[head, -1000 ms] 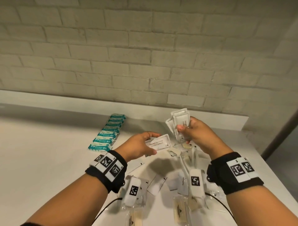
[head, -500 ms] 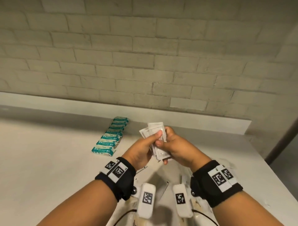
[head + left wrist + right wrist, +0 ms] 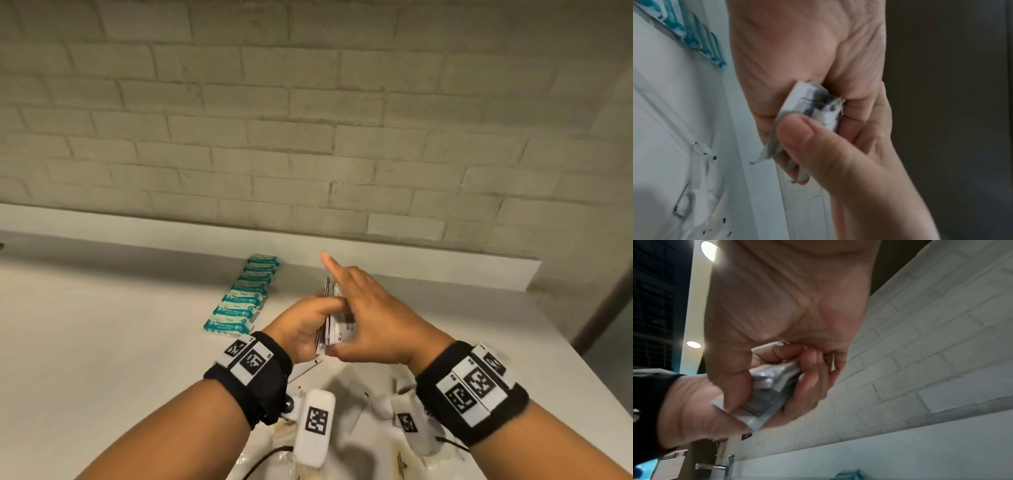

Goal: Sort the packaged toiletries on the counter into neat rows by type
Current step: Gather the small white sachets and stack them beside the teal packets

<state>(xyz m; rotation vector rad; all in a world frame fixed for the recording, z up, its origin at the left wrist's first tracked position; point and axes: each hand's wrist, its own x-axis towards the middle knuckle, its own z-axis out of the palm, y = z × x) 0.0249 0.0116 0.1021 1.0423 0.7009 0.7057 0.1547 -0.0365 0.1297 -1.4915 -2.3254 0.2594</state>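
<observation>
The brick wall (image 3: pixel 308 137) painted pale rises behind a raised ledge (image 3: pixel 428 260); below it the white surface (image 3: pixel 85 342) spreads across the lower view. A row of teal-and-white packets (image 3: pixel 241 298) lies on the surface left of the hands, running from near the ledge toward the person, each packet just beside the next. Loose white and clear packets (image 3: pixel 356 397) lie scattered on the surface beneath the wrists; their types cannot be told, being blurred and partly hidden.

Both hands are raised above the surface and meet over the middle of it. The left hand (image 3: pixel 305 329) grips a stack of white sachets (image 3: pixel 337 329) held on edge; its fingers (image 3: pixel 329 303) are curled round the far side of the stack, as the right wrist view confirms, with the thumb on the near side. The right hand (image 3: pixel 373 322) lies against the stack from the right; its thumb (image 3: pixel 346 351) presses the lower end of the sachets, its forefinger (image 3: pixel 330 262) is stretched out straight toward the ledge, and its other fingers lie along the stack; whether they curl round it cannot be told from the head view. In the left wrist view a thumb (image 3: pixel 797 134) bears on the crumpled end of the sachets (image 3: pixel 816 105); print on them is dark but unreadable. Black wristbands (image 3: pixel 260 377) with square coded markers sit on both wrists.
</observation>
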